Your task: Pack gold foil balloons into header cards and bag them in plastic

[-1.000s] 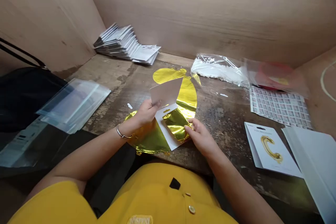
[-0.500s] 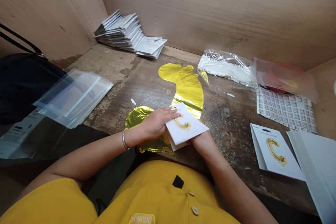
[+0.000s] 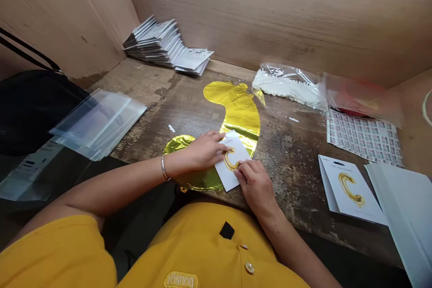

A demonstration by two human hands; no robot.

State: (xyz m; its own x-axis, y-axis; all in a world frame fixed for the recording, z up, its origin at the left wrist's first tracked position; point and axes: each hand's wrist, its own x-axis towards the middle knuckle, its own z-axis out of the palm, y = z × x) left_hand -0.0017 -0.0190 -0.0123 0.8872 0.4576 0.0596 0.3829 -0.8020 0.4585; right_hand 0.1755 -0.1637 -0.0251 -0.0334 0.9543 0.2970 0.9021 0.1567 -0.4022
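A white header card printed with a gold letter C lies flat on a large gold foil balloon, which is spread on the wooden table. My left hand rests its fingertips on the card's left edge, and a bangle circles that wrist. My right hand has its fingers on the card's lower right corner, near the printed C. The card covers the balloon's middle, and my left hand hides part of its lower lobe.
A stack of cards leans against the plywood wall. Clear plastic sleeves lie left, beside a black bag. At right are a bag of white material, a printed label sheet, another C card and white sheets.
The card has come down from between my raised hands and now lies flat on the balloon, printed C upward. Both hands have lowered onto it, and the view has shifted slightly.
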